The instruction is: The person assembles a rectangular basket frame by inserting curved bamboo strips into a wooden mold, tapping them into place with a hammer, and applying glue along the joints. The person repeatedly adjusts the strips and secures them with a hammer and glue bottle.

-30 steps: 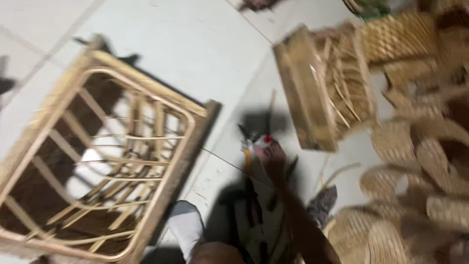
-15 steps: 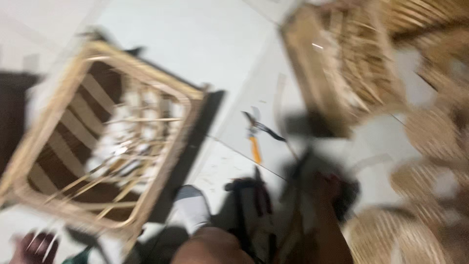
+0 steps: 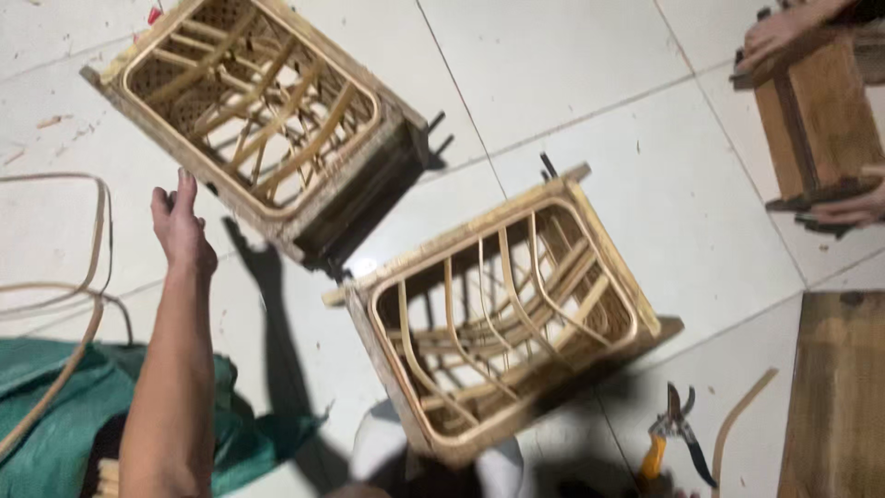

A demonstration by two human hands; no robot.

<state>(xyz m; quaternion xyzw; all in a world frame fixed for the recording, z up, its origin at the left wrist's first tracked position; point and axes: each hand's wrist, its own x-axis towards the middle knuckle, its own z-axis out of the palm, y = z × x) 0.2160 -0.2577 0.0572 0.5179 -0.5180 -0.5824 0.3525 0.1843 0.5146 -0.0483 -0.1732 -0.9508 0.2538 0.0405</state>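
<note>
Rattan frame, the upper-left of two open box-shaped ones, lies tilted on the pale tiled floor — its near edge just beside the person's left hand. That hand reaches toward it with fingers extended and loose, gripping nothing; whether a fingertip touches the rim cannot be told. The right hand is mostly out of view at the bottom edge, so its fingers cannot be judged. A second frame sits close against the first at one corner, over a white shoe. Risks, as a judgement: a one-handed pull on the near rim could swing the frame into its neighbour and crack the thin bent slats. Pruning shears lie open near the feet — a step hazard. Loose cane strips by the green cloth could snag an arm.
</note>
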